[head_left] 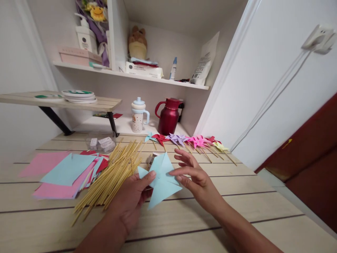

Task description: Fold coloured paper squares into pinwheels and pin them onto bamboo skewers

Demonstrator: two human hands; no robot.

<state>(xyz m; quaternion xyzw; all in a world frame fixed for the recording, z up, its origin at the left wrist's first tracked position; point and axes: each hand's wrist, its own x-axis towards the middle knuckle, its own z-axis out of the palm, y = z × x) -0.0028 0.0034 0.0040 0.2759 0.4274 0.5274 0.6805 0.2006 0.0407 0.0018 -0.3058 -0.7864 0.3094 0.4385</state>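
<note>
A light blue paper pinwheel (160, 184), cut and partly folded into points, is held above the table in front of me. My left hand (133, 193) grips its left side, thumb on top and fingers underneath. At the right side is my right hand (193, 175), its fingers spread apart. The tips of its index finger and thumb lie at the paper's edge, the index finger seeming to touch it. Just left of my left hand lies a loose pile of thin wooden sticks (110, 175). A small object behind the pinwheel is mostly hidden.
Stacked coloured paper sheets (70, 170) lie left, near small clear boxes (105, 144). Finished pinwheels on sticks (197, 141) line the back right. Behind stand a speckled cup (137, 117) and a red jug (169, 117). A raised wooden shelf (105, 103) overhangs the left.
</note>
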